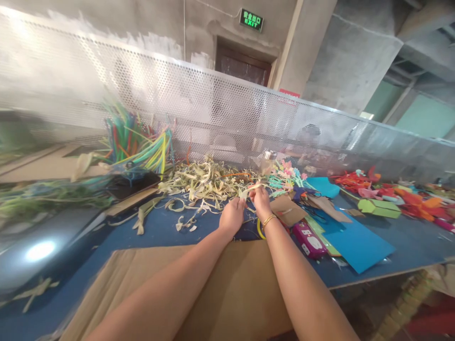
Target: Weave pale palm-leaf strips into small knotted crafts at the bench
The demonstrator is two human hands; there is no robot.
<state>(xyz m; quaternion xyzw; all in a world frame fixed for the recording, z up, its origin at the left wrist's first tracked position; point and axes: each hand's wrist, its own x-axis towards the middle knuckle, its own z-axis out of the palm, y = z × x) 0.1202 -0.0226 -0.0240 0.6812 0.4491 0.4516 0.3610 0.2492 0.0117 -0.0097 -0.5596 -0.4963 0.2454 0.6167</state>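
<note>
My left hand and my right hand are close together over the far side of the cardboard sheet. Both have their fingers pinched on a pale strip of dried husk, which stretches between them. Just beyond lies a tangled heap of dried husk strips, pale green and straw-coloured. The cardboard sheet spreads under my forearms. Part of a yellow ring shows beside my right wrist, the rest hidden by it.
Colourful pipe cleaners stand at the left. To the right are a purple power strip, blue paper, pastel paper flowers and a green paper box. Behind the blue table runs a perforated metal screen.
</note>
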